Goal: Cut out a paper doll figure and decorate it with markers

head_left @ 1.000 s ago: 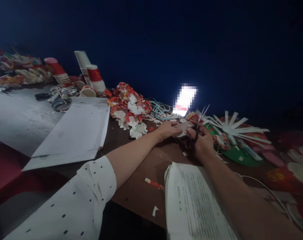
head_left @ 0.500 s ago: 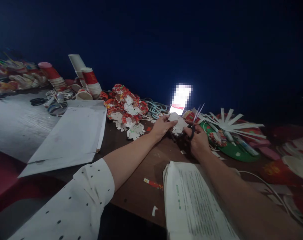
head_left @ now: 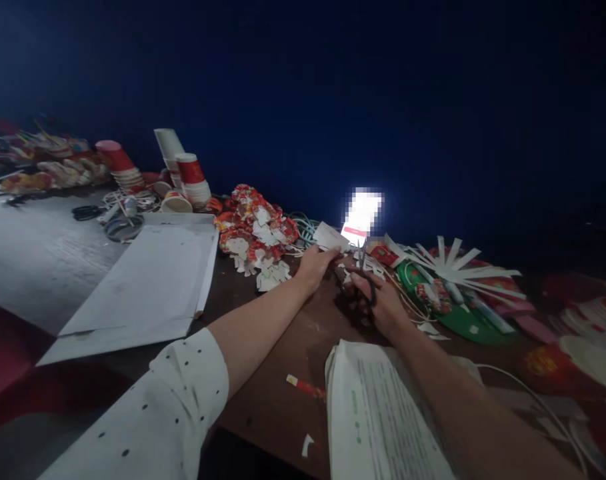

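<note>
My left hand [head_left: 313,269] is closed, its thumb and fingers pinching a flat white piece of paper [head_left: 329,235] in front of the bright phone screen [head_left: 360,215]. To the right of it, my right hand [head_left: 387,305] grips a pair of scissors [head_left: 363,270] with dark handles, the blades pointing up and away from me. The blades are apart from the paper. White paper scraps [head_left: 370,265] lie on the table just beyond the scissors. Left of my left hand is a heap of red paper-cup pieces [head_left: 255,217] with white cut shapes [head_left: 273,275] on and around it.
Stacked paper cups [head_left: 193,179] and a large white board [head_left: 147,280] are on the left. A printed paper bundle [head_left: 377,407] lies in front of me. On the right are a green disc [head_left: 475,327], a fan of white strips [head_left: 453,259] and a white cable [head_left: 525,380].
The hands have moved apart slightly. The white paper in my left hand now shows as a flat, straight-edged piece. The scissors have swung more upright and lower, and the camera view has tilted up.
</note>
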A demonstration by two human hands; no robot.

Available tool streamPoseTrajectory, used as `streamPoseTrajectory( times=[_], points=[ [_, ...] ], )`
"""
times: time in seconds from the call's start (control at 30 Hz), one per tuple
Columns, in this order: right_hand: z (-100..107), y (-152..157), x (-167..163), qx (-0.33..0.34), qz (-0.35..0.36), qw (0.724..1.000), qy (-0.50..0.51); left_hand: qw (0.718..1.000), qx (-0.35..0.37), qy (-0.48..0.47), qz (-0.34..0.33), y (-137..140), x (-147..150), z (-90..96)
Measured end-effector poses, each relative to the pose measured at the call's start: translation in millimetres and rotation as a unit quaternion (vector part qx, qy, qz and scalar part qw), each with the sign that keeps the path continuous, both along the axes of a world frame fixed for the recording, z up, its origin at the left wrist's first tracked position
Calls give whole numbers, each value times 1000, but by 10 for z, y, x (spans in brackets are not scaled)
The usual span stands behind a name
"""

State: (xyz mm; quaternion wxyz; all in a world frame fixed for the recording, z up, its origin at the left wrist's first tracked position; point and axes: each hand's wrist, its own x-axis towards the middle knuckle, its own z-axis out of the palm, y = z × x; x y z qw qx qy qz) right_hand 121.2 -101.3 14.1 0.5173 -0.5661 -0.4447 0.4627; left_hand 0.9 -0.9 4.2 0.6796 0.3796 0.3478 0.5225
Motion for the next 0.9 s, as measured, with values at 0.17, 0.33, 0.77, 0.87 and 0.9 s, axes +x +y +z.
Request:
streamPoseTrajectory(
  times=[0.17,0.33,0.77,0.87,0.9],
  points=[
    [52,-29,-8,-31,21,998,-52,1000,-12,-29,-2,1,-1,10],
    [58,-28,21,-26,32,995,-90,998,14,-27,-48,-5,30,-15],
    [39,-20,47,-20,36,992,-120,993,92,34,-58,33,47,-92],
    [44,-28,51,-16,35,991,-131,991,108,48,-54,34,41,-90],
    [45,-30,51,-15,33,990,-138,991,110,53,-51,33,41,-86]
  ],
)
